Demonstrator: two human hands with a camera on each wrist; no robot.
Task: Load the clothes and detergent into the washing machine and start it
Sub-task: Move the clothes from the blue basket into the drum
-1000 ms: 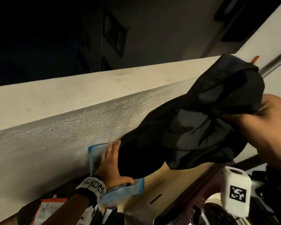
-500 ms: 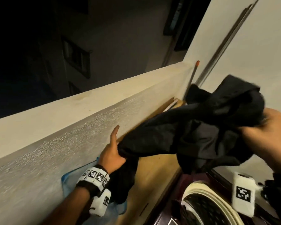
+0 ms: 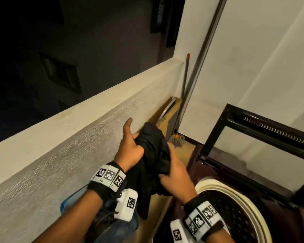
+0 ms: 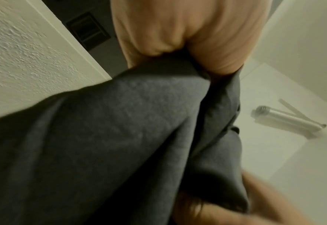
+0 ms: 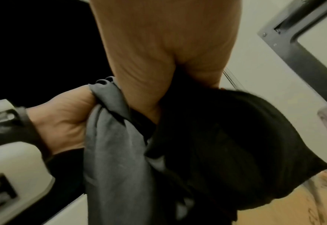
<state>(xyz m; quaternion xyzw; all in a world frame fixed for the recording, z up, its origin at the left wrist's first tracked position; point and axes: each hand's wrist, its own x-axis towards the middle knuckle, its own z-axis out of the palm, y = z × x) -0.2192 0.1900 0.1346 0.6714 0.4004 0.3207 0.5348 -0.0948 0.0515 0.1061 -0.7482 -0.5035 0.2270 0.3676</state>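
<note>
Both the left hand [image 3: 130, 151] and the right hand [image 3: 175, 181] are gripping a dark garment [image 3: 153, 155] just beside the open washing machine [image 3: 235, 216], so loading is barely starting, with detergent and starting apparently remaining.

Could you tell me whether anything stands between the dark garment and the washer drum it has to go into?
Nothing visible does. Both the left hand and right hand hold the dark garment just left of the drum, whose lid stands raised, leaving the opening uncovered.
</note>
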